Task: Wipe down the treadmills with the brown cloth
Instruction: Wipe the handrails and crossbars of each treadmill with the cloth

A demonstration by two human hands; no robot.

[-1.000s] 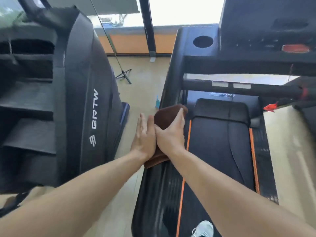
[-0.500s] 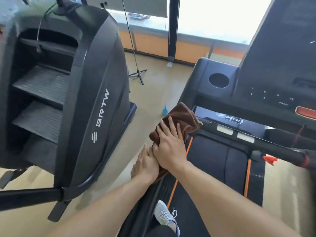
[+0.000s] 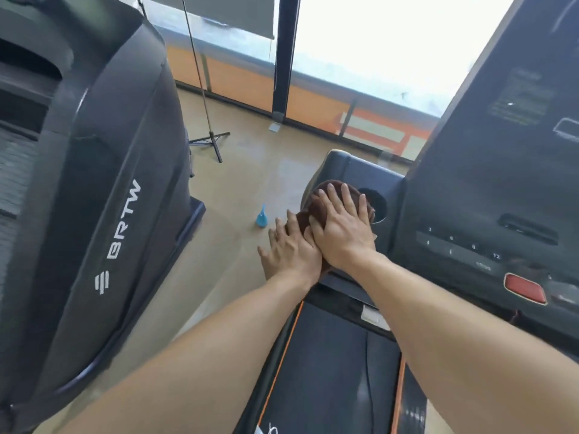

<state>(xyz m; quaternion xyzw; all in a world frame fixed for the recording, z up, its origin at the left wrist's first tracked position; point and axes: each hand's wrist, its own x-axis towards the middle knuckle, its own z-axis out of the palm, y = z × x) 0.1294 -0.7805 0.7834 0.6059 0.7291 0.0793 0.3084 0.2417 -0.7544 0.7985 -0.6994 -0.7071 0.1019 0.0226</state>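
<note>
Brown cloth (image 3: 336,191) on treadmill console (image 3: 351,170) corner | right hand (image 3: 343,227) flat pressing it, left hand (image 3: 289,245) flat alongside | console, belt seemingly left

Pretty clearly a gym. Lower right of the frame is a treadmill (image 3: 338,371) with a black running belt edged in orange, plus a console (image 3: 488,195) at right with number buttons, a cup holder (image 3: 376,205) and a red stop button (image 3: 524,288). Filling the left side is a big dark stair-climber machine (image 3: 103,189) with ridged steps and "BRTW" printed on its side panel. Tan smooth floor (image 3: 238,170) between them, and along the top a row of large bright windows (image 3: 376,36) over an orange-panelled low wall (image 3: 250,79).
</note>
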